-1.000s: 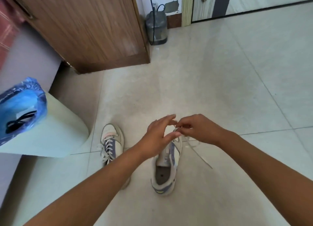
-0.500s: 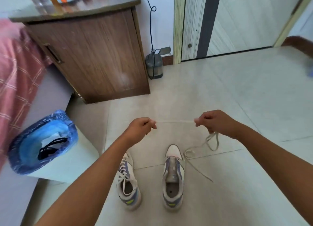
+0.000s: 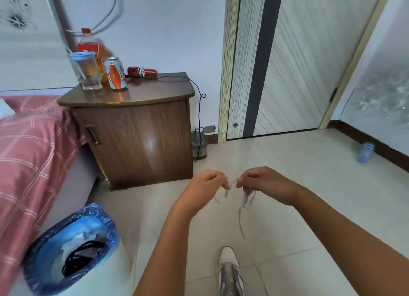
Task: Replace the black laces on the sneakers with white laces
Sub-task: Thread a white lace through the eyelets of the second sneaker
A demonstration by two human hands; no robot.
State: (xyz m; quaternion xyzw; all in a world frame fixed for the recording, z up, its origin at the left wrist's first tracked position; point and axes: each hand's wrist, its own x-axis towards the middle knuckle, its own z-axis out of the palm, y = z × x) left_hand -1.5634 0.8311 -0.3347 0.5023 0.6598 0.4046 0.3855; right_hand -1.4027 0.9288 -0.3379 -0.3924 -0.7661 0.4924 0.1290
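I hold the white lace (image 3: 242,209) up in the air above the sneaker (image 3: 230,271), which stands on the floor tiles (image 3: 309,185) at the bottom edge of the view, toe pointing away from me. My left hand (image 3: 204,185) pinches one stretch of the lace between curled fingertips; my right hand (image 3: 263,182) pinches another, with a loop and a long tail hanging from it down towards the sneaker. The two hands are close together, knuckles nearly meeting. I judge that I hold it this way to find the ends and even out the lace before threading it through the eyelets. The lace is blurred, so I cannot tell whether its lower end touches the sneaker. Only this one sneaker shows, and its eyelets look bare.

Left of the sneaker stands a bin (image 3: 73,251) lined with a blue bag; inside it lie black laces (image 3: 81,253), coiled, along with some pale scraps. Beyond the bin, further from the sneaker, is a wooden cabinet (image 3: 137,136), and on its top stand a glass (image 3: 87,70), a can (image 3: 115,73) and a bottle (image 3: 93,45).
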